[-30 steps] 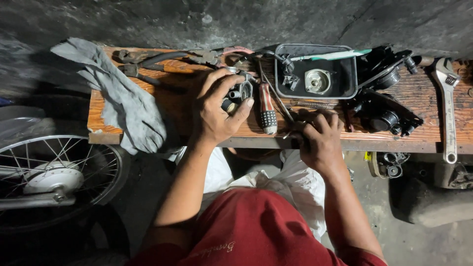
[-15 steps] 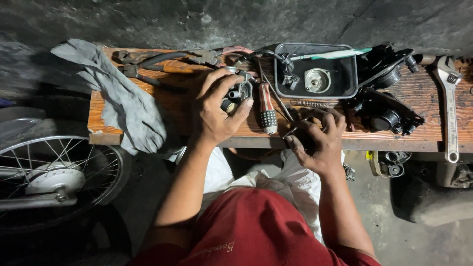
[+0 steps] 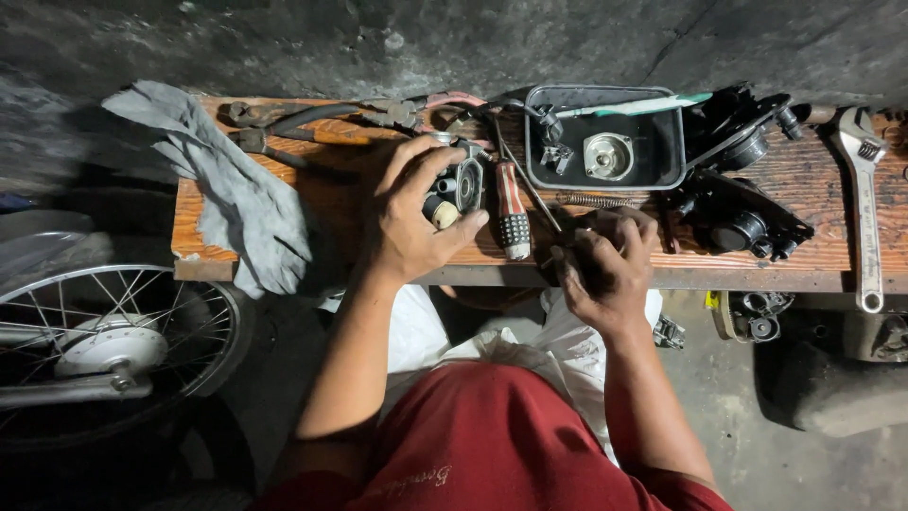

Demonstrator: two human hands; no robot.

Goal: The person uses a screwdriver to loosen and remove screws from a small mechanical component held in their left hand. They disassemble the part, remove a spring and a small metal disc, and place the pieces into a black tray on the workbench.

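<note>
My left hand [image 3: 413, 220] grips a small dark metal engine part, like a carburetor body [image 3: 458, 186], on the wooden bench [image 3: 331, 194]. My right hand [image 3: 605, 263] is curled at the bench's front edge, fingers closed around something small and dark that I cannot make out. A screwdriver with a red and white striped handle [image 3: 511, 215] lies on the bench between the two hands.
A black tray [image 3: 662, 166] holds a round metal part [image 3: 607, 155] and small pieces. Black engine parts [image 3: 747, 222] sit right of it, an adjustable wrench [image 3: 864, 203] at far right. A grey rag [image 3: 236, 203] and pliers [image 3: 284, 128] lie left. A spoked wheel [image 3: 104, 331] stands lower left.
My right hand has drawn slightly back toward the bench edge and curled its fingers tighter. My left hand stays on the engine part.
</note>
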